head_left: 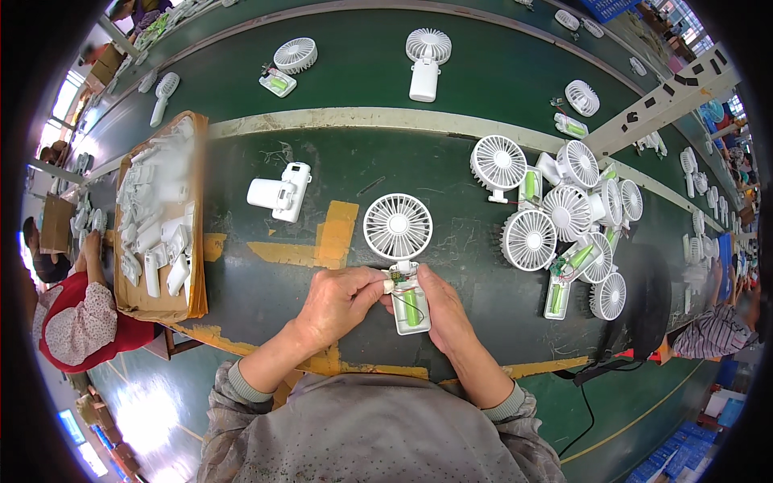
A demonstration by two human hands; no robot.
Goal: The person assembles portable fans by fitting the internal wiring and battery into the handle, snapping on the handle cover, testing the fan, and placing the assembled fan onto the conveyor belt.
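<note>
In front of me a white handheld fan [398, 228] lies with its round grille pointing away. Its handle is open and shows a green battery [411, 307], thin wires and a small circuit board [398, 276]. My left hand [340, 299] pinches at the left side of the board, beside a small whitish part at its fingertips. My right hand [443, 310] grips the handle's right side, thumb near the neck. Fingers under the handle are hidden. To the right lies a heap of similar open fans [568, 212], several with green batteries showing.
At left stands a cardboard box [199, 266] of white plastic casings. White casing pieces [280, 193] lie behind my left hand. Past a pale rail [346, 119], a green conveyor belt [354, 76] carries more fans. A slanted metal post [656, 101] rises at right. People sit on both sides.
</note>
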